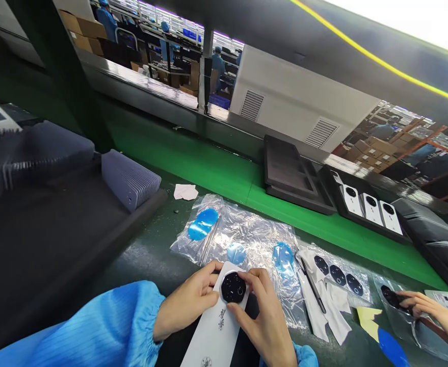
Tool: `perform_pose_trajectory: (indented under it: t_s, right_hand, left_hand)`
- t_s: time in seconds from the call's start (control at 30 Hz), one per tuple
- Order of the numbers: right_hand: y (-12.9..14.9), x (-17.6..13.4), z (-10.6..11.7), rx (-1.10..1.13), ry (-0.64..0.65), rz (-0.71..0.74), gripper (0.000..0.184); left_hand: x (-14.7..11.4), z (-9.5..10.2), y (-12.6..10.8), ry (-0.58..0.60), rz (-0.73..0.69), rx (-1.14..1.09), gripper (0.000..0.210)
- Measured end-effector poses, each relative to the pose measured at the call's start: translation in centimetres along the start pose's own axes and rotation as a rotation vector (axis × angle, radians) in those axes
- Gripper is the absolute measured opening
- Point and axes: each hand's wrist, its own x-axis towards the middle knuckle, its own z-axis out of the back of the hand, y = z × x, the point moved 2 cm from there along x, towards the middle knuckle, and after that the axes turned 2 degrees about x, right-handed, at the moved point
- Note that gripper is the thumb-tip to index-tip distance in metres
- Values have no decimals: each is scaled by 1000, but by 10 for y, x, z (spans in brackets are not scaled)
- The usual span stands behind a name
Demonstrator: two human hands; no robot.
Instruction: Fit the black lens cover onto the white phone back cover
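Observation:
A white phone back cover (pixel 218 331) lies tilted in front of me, dark characters printed down it. On its upper part sits a round black camera lens cover (pixel 233 287). My left hand (pixel 191 300) grips the panel's left edge, thumb on top beside the disc. My right hand (pixel 264 311) has its thumb and fingers bent around the disc's right side, touching its rim; whether the disc is fixed to the panel I cannot tell. Beyond my hands are clear plastic bags (pixel 246 224) with blue round films (pixel 204 223). To the right, black tweezers (pixel 313 286) rest on a white cloth (pixel 310 306).
Several black discs (pixel 337 275) lie in a plastic sheet. Another person's hand (pixel 433 311) touches a bag at far right. A black tray (pixel 361 214) holds white panels; an empty-looking dark tray (pixel 292 178) stands beside it. Grey ridged racks (pixel 130 178) and a black padded tray (pixel 55 244) fill the left.

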Motion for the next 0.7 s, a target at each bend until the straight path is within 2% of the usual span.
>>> perform_pose_trajectory:
  t_s: [0.37,0.7]
  right_hand:
    - [-1,0,1,15,33,-40,48]
    - [0,0,1,2,52,-56,45]
  left_hand:
    - [-2,-3,-7,16,22,36,47]
    - [-1,-1,-1,1,8,25,48]
